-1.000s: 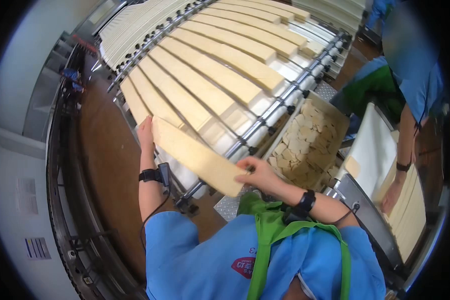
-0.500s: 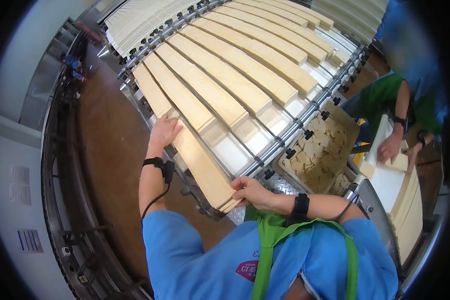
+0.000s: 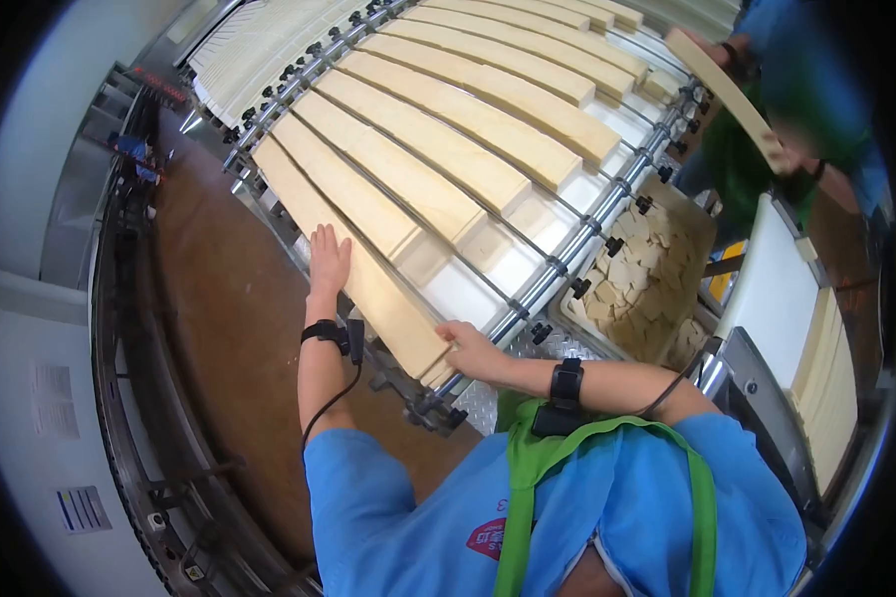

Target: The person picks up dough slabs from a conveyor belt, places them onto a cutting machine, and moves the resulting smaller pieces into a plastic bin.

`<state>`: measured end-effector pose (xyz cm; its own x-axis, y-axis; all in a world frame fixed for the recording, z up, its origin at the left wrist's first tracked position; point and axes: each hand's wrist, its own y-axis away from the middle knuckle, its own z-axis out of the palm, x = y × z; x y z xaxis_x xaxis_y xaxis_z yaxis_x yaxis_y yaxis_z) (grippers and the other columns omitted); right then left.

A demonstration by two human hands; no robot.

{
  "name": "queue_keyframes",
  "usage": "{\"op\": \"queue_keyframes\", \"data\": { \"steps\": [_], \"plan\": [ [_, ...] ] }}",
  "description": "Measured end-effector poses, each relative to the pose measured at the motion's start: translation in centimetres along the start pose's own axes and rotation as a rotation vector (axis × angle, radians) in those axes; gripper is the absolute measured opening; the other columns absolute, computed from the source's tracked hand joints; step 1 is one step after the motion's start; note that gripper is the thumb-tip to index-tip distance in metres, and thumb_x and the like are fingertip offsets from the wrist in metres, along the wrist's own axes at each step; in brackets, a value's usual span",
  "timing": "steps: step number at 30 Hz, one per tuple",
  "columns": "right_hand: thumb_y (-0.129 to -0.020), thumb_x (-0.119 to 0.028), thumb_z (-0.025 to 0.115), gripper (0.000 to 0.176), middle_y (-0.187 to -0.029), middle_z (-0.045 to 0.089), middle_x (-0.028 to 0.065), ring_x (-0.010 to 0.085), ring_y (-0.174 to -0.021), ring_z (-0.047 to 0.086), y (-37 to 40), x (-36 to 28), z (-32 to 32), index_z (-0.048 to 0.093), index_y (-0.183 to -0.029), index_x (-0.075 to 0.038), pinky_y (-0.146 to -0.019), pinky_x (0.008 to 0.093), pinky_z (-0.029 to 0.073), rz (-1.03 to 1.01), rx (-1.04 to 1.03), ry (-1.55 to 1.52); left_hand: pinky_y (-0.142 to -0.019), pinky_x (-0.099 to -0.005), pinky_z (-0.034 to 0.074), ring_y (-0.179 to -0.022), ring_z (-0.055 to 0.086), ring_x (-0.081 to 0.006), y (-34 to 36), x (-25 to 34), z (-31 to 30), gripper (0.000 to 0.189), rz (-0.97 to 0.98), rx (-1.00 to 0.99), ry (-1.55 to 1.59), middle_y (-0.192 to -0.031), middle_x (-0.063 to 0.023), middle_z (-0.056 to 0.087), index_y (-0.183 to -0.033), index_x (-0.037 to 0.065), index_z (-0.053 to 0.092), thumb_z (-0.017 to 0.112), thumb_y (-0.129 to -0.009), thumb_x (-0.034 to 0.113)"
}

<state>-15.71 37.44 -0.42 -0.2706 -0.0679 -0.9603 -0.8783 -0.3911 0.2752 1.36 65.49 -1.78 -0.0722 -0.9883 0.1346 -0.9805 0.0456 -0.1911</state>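
Observation:
Long, pale stacks of dough sheets lie in rows on a white conveyor (image 3: 463, 297), parted by thin metal rods. My left hand (image 3: 330, 261) rests with fingers stretched out on top of the leftmost dough stack (image 3: 393, 310). At that stack's near end, my right hand (image 3: 471, 350) has its fingers closed around the corner, where layered edges show. The near end reaches the roller bar at the conveyor's front. Beside it lies the neighbouring dough stack (image 3: 358, 199), untouched by either hand.
A bin (image 3: 689, 274) of dough scraps (image 3: 627, 284) stands right of the conveyor. Beyond it, a co-worker holds a long dough strip (image 3: 732, 99) over a sloping white surface (image 3: 775, 289). Black knobs (image 3: 579, 288) line the front bar. Brown floor (image 3: 229, 328) lies left.
My left hand has gone from gripping the stack's side to lying flat on top. The stack's near end has shifted away from my body. The co-worker has lifted a long strip.

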Motion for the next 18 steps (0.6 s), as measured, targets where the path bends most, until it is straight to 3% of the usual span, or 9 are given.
{"op": "queue_keyframes", "data": {
  "steps": [3, 7, 8, 10, 12, 15, 17, 18],
  "plan": [
    [-0.069, 0.002, 0.049, 0.045, -0.102, 0.054, 0.0167, 0.0226, -0.083, 0.056, 0.9, -1.8, -1.8, 0.048, -0.113, 0.002, -0.070, 0.0306, 0.046, 0.139, -0.102, -0.151, -0.104, -0.0419, 0.022, -0.126, 0.024, -0.0379, 0.2, 0.8, -0.9, 0.058, -0.075, -0.073, 0.024, -0.135, -0.0250, 0.027, -0.129, -0.004, 0.031, 0.042, -0.087, 0.035],
    [-0.070, 0.001, 0.049, 0.048, -0.100, 0.054, 0.0118, 0.0175, -0.079, 0.056, 2.7, -2.5, -5.7, 0.046, -0.118, 0.000, -0.059, 0.0265, 0.046, 0.145, -0.206, -0.314, -0.098, -0.0428, 0.030, -0.117, 0.036, -0.0376, 0.7, 2.7, -2.9, 0.052, 0.001, -0.051, -0.051, -0.125, -0.0228, 0.042, -0.121, -0.004, 0.041, 0.050, -0.084, 0.031],
    [-0.070, 0.001, 0.048, 0.047, -0.099, 0.054, 0.0103, 0.0167, -0.079, 0.055, 3.8, -3.2, -7.7, 0.047, -0.117, -0.001, -0.059, 0.0261, 0.046, 0.126, -0.215, -0.294, -0.094, -0.0437, 0.034, -0.110, 0.042, -0.0379, 2.2, 4.6, -4.0, 0.048, 0.090, 0.083, 0.114, -0.115, -0.0219, 0.050, -0.115, -0.004, 0.047, 0.057, -0.079, 0.027],
    [-0.068, 0.004, 0.046, 0.047, -0.100, 0.054, 0.0088, 0.0170, -0.086, 0.055, 6.0, -4.2, -12.0, 0.050, -0.114, -0.002, -0.074, 0.0270, 0.046, 0.009, -0.120, -0.166, -0.092, -0.0437, 0.034, -0.106, 0.044, -0.0365, 6.3, 8.7, -6.1, 0.047, 0.213, 0.102, 0.288, -0.110, -0.0209, 0.052, -0.112, -0.003, 0.050, 0.061, -0.076, 0.026],
    [-0.065, 0.005, 0.047, 0.048, -0.100, 0.057, 0.0050, 0.0163, -0.093, 0.054, 7.9, -2.4, -16.7, 0.052, -0.112, -0.005, -0.085, 0.0283, 0.043, -0.096, -0.001, -0.241, -0.091, -0.0435, 0.034, -0.106, 0.045, -0.0352, 11.2, 13.0, -8.0, 0.047, 0.317, 0.065, 0.256, -0.109, -0.0189, 0.052, -0.109, -0.001, 0.052, 0.065, -0.073, 0.026],
    [-0.066, 0.005, 0.043, 0.045, -0.100, 0.056, 0.0059, 0.0154, -0.093, 0.054, 11.6, -0.2, -23.9, 0.052, -0.110, -0.003, -0.083, 0.0265, 0.044, -0.065, 0.207, -0.323, -0.088, -0.0424, 0.035, -0.103, 0.045, -0.0333, 17.3, 16.7, -8.2, 0.044, 0.351, 0.080, 0.159, -0.105, -0.0148, 0.051, -0.106, 0.001, 0.054, 0.067, -0.069, 0.020],
    [-0.071, 0.001, 0.051, 0.041, -0.103, 0.053, 0.0057, 0.0133, -0.084, 0.053, 13.7, 2.5, -27.9, 0.050, -0.112, -0.003, -0.075, 0.0249, 0.044, -0.122, 0.468, -0.111, -0.086, -0.0410, 0.036, -0.102, 0.046, -0.0319, 19.7, 17.9, -8.2, 0.042, 0.291, 0.058, 0.070, -0.102, -0.0131, 0.050, -0.105, 0.002, 0.055, 0.067, -0.067, 0.016],
    [-0.076, -0.004, 0.056, 0.039, -0.103, 0.053, 0.0055, 0.0127, -0.077, 0.053, 15.1, 3.1, -29.5, 0.049, -0.114, -0.003, -0.069, 0.0244, 0.045, -0.042, 0.548, 0.015, -0.084, -0.0399, 0.037, -0.100, 0.047, -0.0307, 20.5, 17.9, -7.8, 0.040, 0.280, 0.097, 0.023, -0.100, -0.0125, 0.050, -0.104, 0.002, 0.055, 0.067, -0.067, 0.014]
  ]
}}
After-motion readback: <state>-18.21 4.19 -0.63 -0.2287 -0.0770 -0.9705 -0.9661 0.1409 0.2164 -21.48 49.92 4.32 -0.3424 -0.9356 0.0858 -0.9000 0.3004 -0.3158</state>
